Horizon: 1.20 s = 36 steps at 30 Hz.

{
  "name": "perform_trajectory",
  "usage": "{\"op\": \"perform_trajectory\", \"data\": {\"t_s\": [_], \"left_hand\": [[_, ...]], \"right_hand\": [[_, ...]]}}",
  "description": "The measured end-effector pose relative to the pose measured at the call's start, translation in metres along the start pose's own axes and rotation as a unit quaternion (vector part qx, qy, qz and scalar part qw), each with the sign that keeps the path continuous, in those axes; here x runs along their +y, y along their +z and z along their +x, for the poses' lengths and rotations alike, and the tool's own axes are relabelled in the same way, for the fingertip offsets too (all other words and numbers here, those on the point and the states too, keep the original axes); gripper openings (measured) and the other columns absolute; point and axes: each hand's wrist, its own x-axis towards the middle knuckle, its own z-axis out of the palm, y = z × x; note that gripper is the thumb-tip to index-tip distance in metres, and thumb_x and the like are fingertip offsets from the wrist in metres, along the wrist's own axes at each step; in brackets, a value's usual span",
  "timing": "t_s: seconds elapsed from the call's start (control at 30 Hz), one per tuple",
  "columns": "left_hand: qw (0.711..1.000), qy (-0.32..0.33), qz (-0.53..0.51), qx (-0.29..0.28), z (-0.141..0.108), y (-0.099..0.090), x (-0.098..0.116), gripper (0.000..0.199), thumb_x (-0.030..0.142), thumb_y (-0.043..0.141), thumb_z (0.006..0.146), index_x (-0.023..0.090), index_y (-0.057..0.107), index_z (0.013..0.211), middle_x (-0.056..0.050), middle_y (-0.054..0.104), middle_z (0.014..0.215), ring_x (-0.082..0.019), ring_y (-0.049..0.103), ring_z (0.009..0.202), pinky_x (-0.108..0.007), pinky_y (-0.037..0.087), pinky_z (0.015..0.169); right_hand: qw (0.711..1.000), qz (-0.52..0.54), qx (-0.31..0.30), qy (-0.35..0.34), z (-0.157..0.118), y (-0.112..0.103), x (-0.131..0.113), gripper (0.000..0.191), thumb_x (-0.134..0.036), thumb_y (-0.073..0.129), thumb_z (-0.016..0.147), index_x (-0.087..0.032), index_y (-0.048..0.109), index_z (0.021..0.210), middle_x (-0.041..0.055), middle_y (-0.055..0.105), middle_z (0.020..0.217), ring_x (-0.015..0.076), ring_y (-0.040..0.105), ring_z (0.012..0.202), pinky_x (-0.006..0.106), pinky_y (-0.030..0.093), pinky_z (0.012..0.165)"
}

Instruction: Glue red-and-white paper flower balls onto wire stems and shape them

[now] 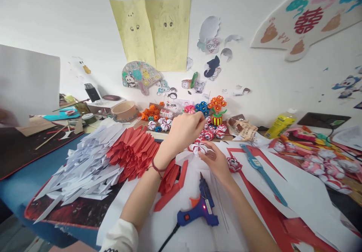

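My right hand (216, 161) holds a red-and-white striped paper flower ball (198, 148) between thumb and fingers. Just above it, my left hand (188, 128) is curled closed with its back to me; its fingertips and whatever they grip are hidden. Below the hands, a blue glue gun (198, 208) lies on white paper, its small red light lit and its nozzle pointing away. Folded red paper strips (171, 180) lie beside my left forearm. Another red-and-white ball (234, 164) rests right of my right hand.
Piles of white strips (90, 161) and red strips (132, 150) cover the left. A blue watch (256, 163) lies on paper at right. Behind are a potted orange paper flower (217, 110), a round tub (124, 110), a yellow bottle (281, 124) and more paper balls (329, 165).
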Motion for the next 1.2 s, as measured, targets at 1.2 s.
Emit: {"op": "perform_trajectory", "data": {"t_s": [1.2], "left_hand": [[0.998,0.031,-0.032,0.038,-0.006,-0.014,0.009,0.022,0.028,0.049,0.098,0.020,0.065,0.084,0.001,0.063,0.063,-0.014,0.058,0.058,-0.025,0.032,0.057]], "right_hand": [[0.999,0.022,0.034,-0.023,-0.004,0.003,-0.003,0.055,-0.044,0.082,0.073,-0.025,0.062,0.121,0.0081,0.066,0.125,0.0202,0.066,0.093,0.035,0.058,0.080]]}}
